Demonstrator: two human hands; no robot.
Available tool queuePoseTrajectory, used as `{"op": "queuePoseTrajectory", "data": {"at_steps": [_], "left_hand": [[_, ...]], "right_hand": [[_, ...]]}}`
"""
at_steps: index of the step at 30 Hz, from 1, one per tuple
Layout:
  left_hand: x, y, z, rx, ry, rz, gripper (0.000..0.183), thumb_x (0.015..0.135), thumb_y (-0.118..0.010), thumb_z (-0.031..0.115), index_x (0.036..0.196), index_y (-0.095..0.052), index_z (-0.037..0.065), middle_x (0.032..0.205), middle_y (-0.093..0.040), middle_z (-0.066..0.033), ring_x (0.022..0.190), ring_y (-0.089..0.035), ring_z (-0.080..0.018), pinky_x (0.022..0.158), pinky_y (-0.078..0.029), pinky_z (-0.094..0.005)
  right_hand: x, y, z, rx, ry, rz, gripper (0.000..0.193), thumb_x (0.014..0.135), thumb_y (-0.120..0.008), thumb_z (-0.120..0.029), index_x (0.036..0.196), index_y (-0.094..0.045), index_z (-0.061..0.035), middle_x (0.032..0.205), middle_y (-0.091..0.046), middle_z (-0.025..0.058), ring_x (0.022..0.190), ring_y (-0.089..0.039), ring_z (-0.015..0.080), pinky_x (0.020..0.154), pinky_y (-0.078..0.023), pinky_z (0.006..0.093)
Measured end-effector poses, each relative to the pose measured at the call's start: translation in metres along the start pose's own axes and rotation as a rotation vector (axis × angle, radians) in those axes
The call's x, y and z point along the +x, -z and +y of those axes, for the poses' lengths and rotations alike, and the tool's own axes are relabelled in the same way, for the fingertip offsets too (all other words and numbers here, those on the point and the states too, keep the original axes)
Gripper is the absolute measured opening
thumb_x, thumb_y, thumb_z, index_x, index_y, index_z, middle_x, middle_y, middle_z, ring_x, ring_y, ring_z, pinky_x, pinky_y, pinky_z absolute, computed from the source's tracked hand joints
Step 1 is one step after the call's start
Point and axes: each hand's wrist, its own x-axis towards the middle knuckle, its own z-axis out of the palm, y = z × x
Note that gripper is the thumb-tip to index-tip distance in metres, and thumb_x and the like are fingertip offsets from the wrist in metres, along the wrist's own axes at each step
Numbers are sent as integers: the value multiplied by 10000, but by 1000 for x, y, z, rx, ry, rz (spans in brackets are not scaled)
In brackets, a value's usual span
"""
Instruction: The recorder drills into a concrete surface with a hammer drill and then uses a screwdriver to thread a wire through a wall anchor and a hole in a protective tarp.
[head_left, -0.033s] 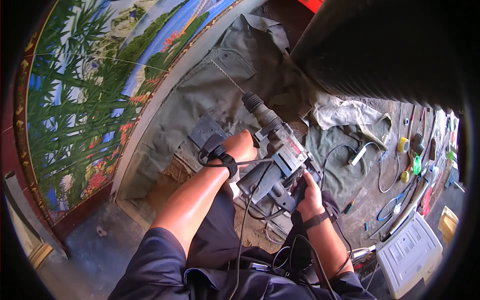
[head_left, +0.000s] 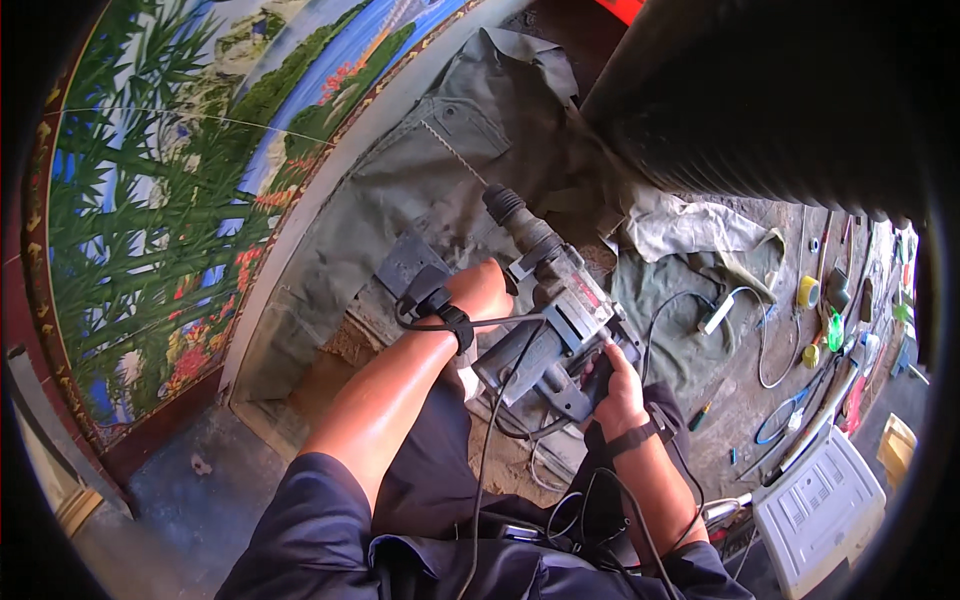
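Note:
I hold a grey rotary hammer drill (head_left: 566, 292) in front of my knees, its long thin bit (head_left: 452, 147) pointing away and to the left. My left hand (head_left: 481, 291) is closed at the front side of the tool, where the side handle would be; its fingertips are partly hidden. My right hand (head_left: 622, 392) wraps round the rear grip, thumb on top. A dark device with a strap (head_left: 457, 325) is on my left wrist, and a dark band (head_left: 640, 432) is on my right one. The bit's tip appears above a grey-green cloth (head_left: 388, 190).
A painted panel (head_left: 170, 210) stands along the left. A large dark ribbed cylinder (head_left: 760, 110) looms at upper right. On the floor at right lie cables, a screwdriver (head_left: 701, 414), yellow tape (head_left: 807, 291) and a grey plastic case (head_left: 818, 500). A power cord (head_left: 487, 450) hangs across my lap.

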Motion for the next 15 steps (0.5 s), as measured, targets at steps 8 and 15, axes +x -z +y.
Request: {"op": "queuePoseTrajectory", "data": {"at_steps": [8,15], "left_hand": [[79,-31,-15,-6,-21,66,308,793,-656,201,982,-635,-41,953,-676,-278,935,-661,-426,797,-534,-477],[128,-25,-24,19,41,24,270,782,-615,170,910,-666,-62,952,-665,-297,943,-653,-440,795,-523,-475]], "right_hand": [[104,-13,-4,-130,72,69,289,843,-738,-165,1015,-510,-115,758,-548,48,586,-578,217,507,-486,373],[165,-38,-9,-176,154,20,382,817,-759,-149,1076,-480,-115,849,-586,81,561,-591,235,481,-491,391]]}}
